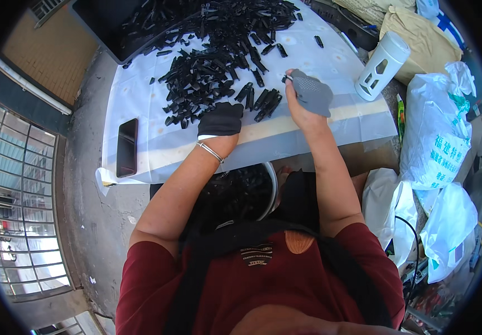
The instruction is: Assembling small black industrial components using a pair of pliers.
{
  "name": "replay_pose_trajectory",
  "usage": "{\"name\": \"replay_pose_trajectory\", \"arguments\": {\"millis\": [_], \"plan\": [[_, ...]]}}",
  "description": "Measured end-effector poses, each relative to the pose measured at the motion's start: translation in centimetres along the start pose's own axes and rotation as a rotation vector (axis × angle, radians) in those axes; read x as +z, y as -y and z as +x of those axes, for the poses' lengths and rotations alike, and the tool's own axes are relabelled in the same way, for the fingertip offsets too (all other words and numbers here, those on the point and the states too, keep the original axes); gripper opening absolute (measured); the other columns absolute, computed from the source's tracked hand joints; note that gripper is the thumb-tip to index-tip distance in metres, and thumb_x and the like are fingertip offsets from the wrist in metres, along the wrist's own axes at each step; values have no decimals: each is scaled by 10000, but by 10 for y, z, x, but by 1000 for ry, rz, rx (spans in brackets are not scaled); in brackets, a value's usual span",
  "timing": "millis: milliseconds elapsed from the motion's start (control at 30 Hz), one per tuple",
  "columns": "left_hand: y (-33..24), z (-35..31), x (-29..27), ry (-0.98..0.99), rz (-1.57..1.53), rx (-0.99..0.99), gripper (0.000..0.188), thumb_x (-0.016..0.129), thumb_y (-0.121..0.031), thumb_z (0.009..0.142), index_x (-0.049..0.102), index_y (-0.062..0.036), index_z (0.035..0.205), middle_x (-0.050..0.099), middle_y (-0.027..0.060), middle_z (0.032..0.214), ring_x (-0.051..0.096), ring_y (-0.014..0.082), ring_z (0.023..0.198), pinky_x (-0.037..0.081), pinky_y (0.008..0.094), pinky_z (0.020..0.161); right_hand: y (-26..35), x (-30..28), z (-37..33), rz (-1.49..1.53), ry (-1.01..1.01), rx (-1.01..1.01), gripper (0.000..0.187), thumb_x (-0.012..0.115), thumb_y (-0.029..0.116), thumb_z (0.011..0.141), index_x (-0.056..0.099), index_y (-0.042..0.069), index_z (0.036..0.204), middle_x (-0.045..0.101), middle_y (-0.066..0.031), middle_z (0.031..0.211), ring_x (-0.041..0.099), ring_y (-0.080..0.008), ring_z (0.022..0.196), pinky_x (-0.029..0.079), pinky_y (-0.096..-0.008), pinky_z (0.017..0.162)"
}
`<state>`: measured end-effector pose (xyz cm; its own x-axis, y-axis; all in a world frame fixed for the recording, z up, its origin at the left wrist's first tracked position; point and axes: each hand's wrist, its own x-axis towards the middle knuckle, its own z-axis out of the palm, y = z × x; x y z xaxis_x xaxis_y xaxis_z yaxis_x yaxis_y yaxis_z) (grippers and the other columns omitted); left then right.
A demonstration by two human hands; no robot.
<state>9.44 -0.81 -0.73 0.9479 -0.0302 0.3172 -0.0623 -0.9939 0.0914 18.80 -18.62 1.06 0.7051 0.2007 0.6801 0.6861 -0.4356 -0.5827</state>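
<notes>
My left hand [220, 120], in a black cloth cover, rests low at the near edge of a heap of small black plastic pieces [193, 84]. Its fingers are hidden, so what it may hold does not show. Held up over the table on the right, my right hand [307, 99] wears a grey dotted cover. Its thumb and fingers pinch a small black plastic piece [288, 78]. Between the two hands lies a little group of longer black clip-like pieces [268, 105], side by side.
On the cloth-covered table [157, 146] lie a dark phone [127, 147] at left and a black tray [119, 47] at far left. A white perforated cylinder [383, 66] stands at right. Beneath the near edge, a bucket [273, 192] holds dark pieces. White sacks [436, 128] crowd the right side.
</notes>
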Motion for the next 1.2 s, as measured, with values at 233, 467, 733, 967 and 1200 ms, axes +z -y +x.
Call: {"name": "replay_pose_trajectory", "arguments": {"millis": [233, 467, 733, 967, 1200], "plan": [[-1, -6, 0, -30, 2, 15, 227, 515, -98, 750, 564, -92, 972, 575, 152, 867, 566, 311, 810, 464, 388, 691, 17, -18, -36, -531, 388, -133, 166, 516, 72, 697, 609, 76, 835, 602, -146, 809, 569, -329, 782, 453, -423, 682], [-3, -4, -2, 4, 2, -50, 214, 521, -112, 751, 564, -85, 959, 574, 161, 873, 570, 317, 806, 466, 387, 693, 18, -32, -25, -364, 578, -319, 162, 549, 109, 729, 614, 63, 870, 592, -148, 867, 544, -334, 844, 438, -432, 751], [0, 5, -2, -64, 194, 94, 169, 462, -59, 727, 604, -80, 816, 598, 143, 790, 600, 285, 728, 489, 374, 610, 7, -27, -28, -317, 504, -164, 228, 573, 208, 780, 609, 56, 946, 586, -168, 953, 529, -333, 921, 414, -417, 820], [-6, -13, -26, -67, -386, -265, 157, 581, -106, 749, 612, -60, 896, 612, 101, 820, 601, 214, 760, 487, 327, 641, 24, -17, -37, 155, 322, -34, 273, 523, 255, 829, 579, 51, 1001, 601, -146, 953, 552, -327, 886, 430, -417, 781], [-26, -58, -23, 93, -1446, -814, 233, 578, -223, 796, 629, -10, 873, 593, 38, 805, 521, 109, 671, 423, 252, 584, 61, -9, -54, -81, 531, -464, 231, 536, 256, 793, 585, 73, 926, 593, -122, 868, 562, -307, 768, 442, -392, 671]]}}
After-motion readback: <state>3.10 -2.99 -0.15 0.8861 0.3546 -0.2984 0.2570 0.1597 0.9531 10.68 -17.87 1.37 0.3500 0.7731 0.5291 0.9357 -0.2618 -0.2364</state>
